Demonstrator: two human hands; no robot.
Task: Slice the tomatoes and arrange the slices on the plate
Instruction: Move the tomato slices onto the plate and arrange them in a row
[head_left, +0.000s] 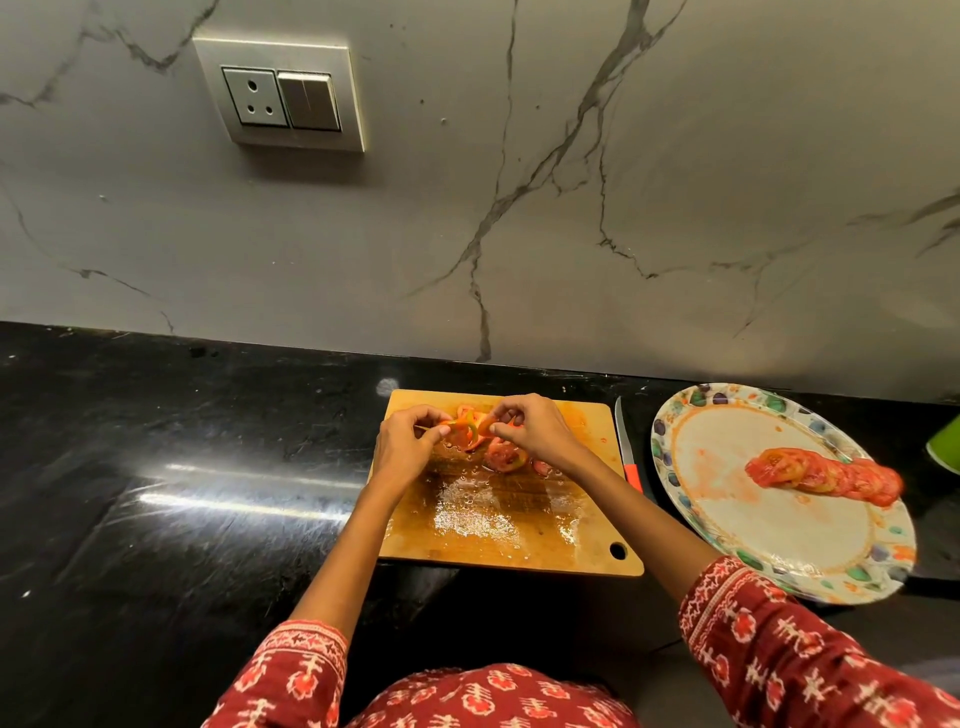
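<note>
Red tomato slices (470, 428) sit bunched at the far end of the wet wooden cutting board (511, 530), some held up on edge, with another slice (504, 456) lying flat just nearer; a row of overlapping slices (826, 475) runs across the right half of the plate (779, 540) (white centre, flowered rim, smeared with juice), which lies right of the board; the knife (626, 452), blade pointing away and red handle nearer, rests between board and plate.
</note>
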